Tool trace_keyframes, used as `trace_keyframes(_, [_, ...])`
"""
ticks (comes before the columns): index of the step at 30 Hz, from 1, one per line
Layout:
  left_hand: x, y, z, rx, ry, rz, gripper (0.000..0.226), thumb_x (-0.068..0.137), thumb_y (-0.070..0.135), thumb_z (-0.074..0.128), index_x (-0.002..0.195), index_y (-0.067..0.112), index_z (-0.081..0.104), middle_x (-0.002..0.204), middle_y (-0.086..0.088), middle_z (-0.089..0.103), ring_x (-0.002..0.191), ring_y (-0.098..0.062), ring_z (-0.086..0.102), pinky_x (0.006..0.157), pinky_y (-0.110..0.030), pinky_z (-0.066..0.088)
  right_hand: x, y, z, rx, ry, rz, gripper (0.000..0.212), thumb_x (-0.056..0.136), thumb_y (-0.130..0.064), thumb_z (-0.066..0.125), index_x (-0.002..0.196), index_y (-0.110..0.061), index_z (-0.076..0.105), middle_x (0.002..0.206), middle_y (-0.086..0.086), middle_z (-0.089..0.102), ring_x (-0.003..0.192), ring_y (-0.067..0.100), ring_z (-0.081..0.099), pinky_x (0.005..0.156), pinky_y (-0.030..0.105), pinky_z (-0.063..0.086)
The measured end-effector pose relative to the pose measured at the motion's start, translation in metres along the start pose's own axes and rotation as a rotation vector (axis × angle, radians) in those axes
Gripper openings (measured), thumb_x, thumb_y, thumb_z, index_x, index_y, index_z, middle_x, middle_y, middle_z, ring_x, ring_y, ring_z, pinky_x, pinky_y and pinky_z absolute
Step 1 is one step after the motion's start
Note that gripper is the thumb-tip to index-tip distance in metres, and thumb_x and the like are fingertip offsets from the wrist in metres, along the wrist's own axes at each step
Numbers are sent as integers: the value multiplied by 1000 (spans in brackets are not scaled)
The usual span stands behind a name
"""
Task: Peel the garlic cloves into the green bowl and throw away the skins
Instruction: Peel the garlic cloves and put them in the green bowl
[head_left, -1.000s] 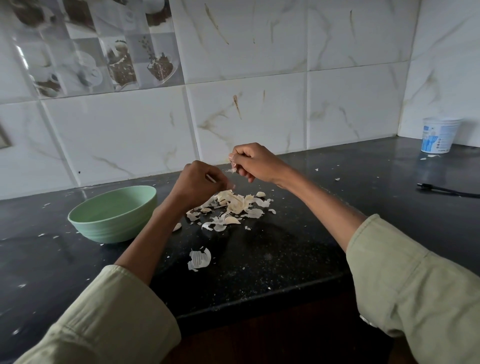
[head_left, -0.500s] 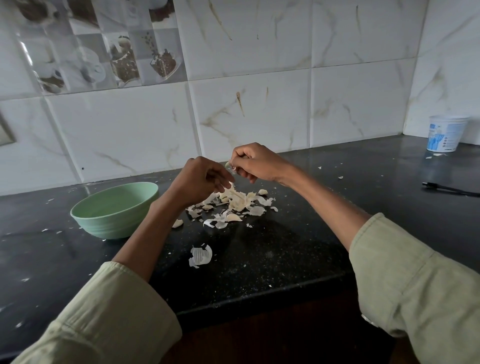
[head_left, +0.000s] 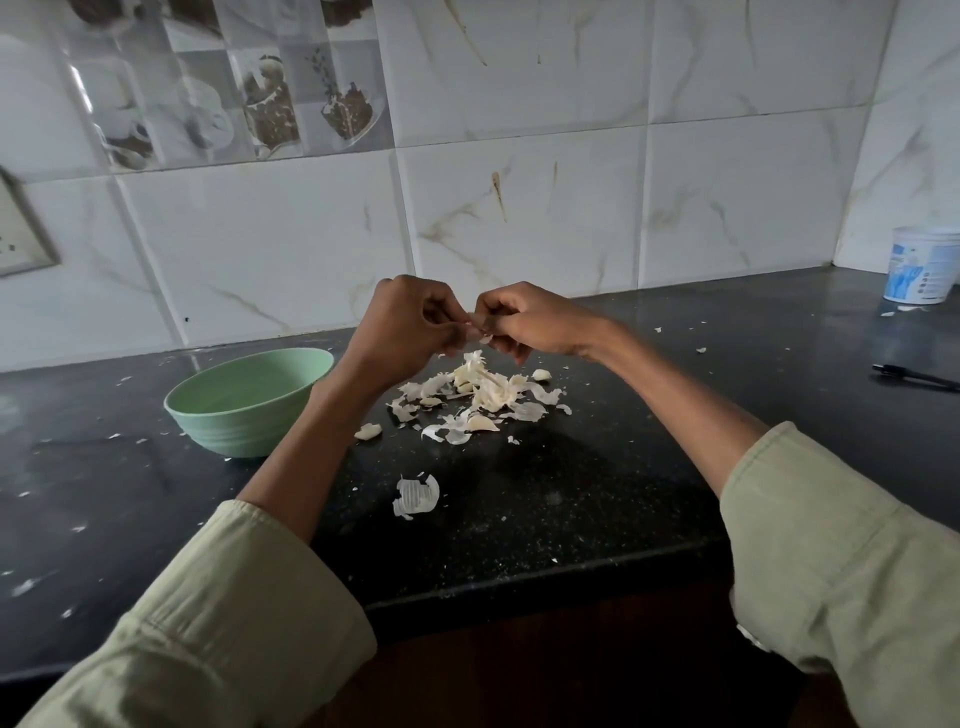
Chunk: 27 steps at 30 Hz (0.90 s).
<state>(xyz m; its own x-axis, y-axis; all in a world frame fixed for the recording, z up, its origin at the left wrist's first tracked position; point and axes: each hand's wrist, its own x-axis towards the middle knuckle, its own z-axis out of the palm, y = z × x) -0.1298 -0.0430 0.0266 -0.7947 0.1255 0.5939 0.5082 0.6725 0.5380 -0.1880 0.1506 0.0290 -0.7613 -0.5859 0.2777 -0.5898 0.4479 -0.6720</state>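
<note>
A: Above the skin pile, the left hand and right hand both pinch one garlic clove.

B: The green bowl waits left; the slick clove could slip onto the counter.

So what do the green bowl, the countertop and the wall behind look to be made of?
Green bowl: matte pale green with faint ribs low on its wall, likely plastic or a fibre composite.
Countertop: black with pale speckles and a dull sheen, probably polished granite.
Wall: glossy white marble-look tiles with grout lines, likely glazed ceramic.
</note>
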Motion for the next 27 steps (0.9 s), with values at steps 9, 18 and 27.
trace_keyframes(9, [6, -7, -40, 433, 56, -280, 30, 86, 16, 39, 92, 14, 68, 96, -8, 69, 93, -37, 65, 88, -46, 55, 3, 20, -7, -313, 135, 71, 43, 107, -38, 53, 78, -12, 72, 77, 6, 75, 61, 20, 62, 63, 33, 48])
trace_keyframes(18, [-7, -1, -58, 513, 190, -633, 13, 86, 6, 44, 72, 6, 45, 79, -14, 48, 90, -39, 51, 80, -38, 38, -1, 29, -12, -498, -2, 223, 36, 100, -46, 64, 77, -20, 74, 71, -4, 73, 60, 16, 63, 65, 29, 49])
trace_keyframes(27, [2, -14, -18, 291, -17, -106, 23, 81, 1, 71, 77, 22, 81, 72, 11, 75, 72, -4, 71, 69, -24, 56, -1, 31, -28, -519, -101, 257, 23, 83, -4, 82, 98, -20, 77, 94, 1, 78, 96, 24, 74, 84, 38, 57])
